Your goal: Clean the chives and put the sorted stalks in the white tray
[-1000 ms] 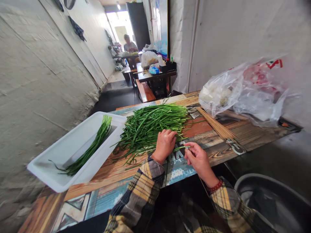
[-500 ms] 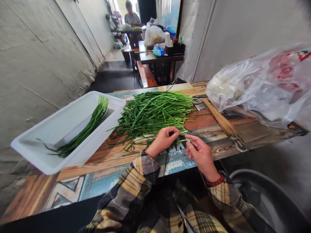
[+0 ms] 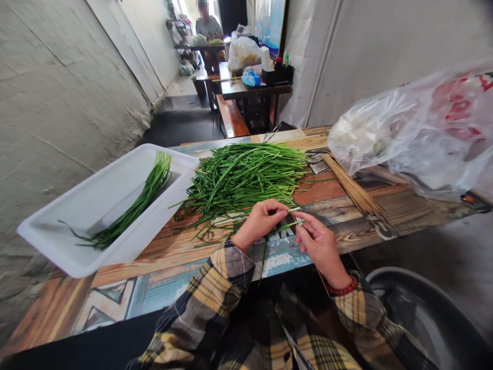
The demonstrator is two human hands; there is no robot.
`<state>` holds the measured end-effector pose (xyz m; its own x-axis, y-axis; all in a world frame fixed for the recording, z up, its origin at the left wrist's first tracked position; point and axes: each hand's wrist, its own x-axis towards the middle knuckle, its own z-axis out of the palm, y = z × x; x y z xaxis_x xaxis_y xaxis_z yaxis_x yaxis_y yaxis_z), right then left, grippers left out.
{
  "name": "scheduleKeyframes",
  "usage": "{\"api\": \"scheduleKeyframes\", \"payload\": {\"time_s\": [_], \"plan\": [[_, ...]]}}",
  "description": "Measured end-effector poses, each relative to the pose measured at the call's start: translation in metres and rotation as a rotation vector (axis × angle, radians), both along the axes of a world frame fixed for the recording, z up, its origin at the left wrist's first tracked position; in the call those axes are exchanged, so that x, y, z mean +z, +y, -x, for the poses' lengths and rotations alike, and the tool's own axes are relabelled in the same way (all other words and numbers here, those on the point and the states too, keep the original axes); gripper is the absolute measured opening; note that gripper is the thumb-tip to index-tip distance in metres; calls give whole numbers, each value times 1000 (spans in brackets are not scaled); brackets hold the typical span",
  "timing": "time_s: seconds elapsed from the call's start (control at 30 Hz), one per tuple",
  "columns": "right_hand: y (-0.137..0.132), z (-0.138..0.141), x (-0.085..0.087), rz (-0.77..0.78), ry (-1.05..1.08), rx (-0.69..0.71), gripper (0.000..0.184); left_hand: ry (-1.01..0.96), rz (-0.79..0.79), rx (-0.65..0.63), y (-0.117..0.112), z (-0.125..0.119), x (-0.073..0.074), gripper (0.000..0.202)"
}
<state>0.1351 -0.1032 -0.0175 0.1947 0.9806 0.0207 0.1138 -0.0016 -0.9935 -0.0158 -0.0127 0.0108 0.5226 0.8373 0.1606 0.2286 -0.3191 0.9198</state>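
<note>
In the head view my left hand pinches a garlic chive stem by its pale end, close to the right fingertips. Facing it, my right hand is closed on a thin bamboo skewer, whose lower part shows below the palm. Another green chive piece sticks out leftward from the right fingers; whether the skewer pierces it is too small to tell. Just beyond both hands lies a large loose pile of garlic chives, cut ends to the right.
A white plastic tub at left holds a chive bundle. Bamboo skewers lie at right beside a clear plastic bag. A grey bin stands below the table's right edge. Another person is at a far table.
My left hand has shifted slightly right, and its chive stem now reaches the right fingertips. The right hand has barely moved. Pile and tub look the same.
</note>
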Motion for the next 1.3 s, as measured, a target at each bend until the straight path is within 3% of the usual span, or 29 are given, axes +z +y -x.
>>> {"api": "scheduleKeyframes", "payload": {"time_s": [0.47,1.3], "plan": [[0,1,0,12,4,-1,34,-22,4,-2,0,1,-1,15],[1,0,-6,15,5,-6,34,-29,-129,-43,1,-1,-1,9]]}}
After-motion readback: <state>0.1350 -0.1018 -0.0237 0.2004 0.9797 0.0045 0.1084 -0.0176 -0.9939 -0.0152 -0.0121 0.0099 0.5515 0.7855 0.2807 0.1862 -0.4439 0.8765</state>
